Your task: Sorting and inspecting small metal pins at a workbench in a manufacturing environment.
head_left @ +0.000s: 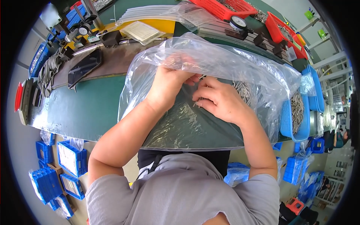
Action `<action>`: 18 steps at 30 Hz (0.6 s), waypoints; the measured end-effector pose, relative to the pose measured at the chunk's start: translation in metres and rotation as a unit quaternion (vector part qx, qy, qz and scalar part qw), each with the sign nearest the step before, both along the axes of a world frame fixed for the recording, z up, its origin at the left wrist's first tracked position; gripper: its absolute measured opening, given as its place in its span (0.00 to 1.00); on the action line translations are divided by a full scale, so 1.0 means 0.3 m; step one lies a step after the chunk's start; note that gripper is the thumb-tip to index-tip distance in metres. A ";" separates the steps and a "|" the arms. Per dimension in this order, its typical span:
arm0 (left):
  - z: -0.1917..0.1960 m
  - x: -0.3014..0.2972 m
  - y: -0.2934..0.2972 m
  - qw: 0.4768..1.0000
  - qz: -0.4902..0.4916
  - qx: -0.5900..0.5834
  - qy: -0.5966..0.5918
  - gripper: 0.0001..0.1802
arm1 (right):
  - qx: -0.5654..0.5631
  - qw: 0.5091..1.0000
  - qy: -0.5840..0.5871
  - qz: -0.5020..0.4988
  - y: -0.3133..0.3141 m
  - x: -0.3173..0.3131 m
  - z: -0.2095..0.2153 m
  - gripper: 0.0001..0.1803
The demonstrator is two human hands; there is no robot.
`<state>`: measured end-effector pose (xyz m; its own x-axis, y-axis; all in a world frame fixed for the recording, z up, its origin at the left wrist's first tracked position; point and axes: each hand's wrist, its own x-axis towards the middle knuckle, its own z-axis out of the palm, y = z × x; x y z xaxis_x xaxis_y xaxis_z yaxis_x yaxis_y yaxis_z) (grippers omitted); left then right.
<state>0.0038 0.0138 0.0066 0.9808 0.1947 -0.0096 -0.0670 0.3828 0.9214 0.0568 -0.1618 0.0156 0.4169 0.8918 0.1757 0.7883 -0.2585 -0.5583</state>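
A large clear plastic bag (146, 69) lies spread over the green tabletop in front of me. My left hand (173, 77) reaches into it, fingers curled under the film, which blurs them; what they hold is hidden. Close beside it, my right hand (221, 98) is closed with thumb and fingers together on small metal pins, whose tips peek out at the fingertips. Behind the right hand, a heap of slim metal pins (243, 92) lies inside the bag. More pins (297, 112) fill a blue plastic basket (287, 125) at the right end of the table.
Red baskets (225, 11) of metal parts stand at the back, near a dial gauge (238, 23). A black phone (85, 67) rests on a brown mat at left, beside grey gloves (48, 73). Clear tubes (150, 13) lie at the back. Blue crates (73, 159) sit below the table.
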 end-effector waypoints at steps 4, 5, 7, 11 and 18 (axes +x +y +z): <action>-0.002 0.003 -0.002 1.000 0.009 -0.001 0.005 0.06 | -0.031 1.000 -0.002 0.000 -0.003 0.005 0.003 0.08; -0.005 0.004 -0.003 1.000 0.011 0.000 0.007 0.06 | -0.042 0.999 -0.008 0.000 -0.003 0.004 0.001 0.08; -0.009 0.006 0.002 1.000 0.001 0.009 0.005 0.05 | -0.052 0.999 -0.014 0.000 -0.003 0.001 0.000 0.08; -0.004 0.006 -0.003 1.000 -0.004 0.003 0.010 0.04 | -0.043 0.999 -0.011 -0.009 -0.013 -0.005 0.005 0.07; -0.003 0.000 -0.005 1.000 0.006 -0.010 0.013 0.04 | -0.037 0.998 -0.042 -0.029 -0.028 0.012 0.001 0.08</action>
<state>0.0037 0.0122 0.0058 0.9777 0.2061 -0.0393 -0.0478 0.4013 0.9147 0.0605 -0.1702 0.0159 0.4547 0.8784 0.1472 0.8141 -0.3429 -0.4686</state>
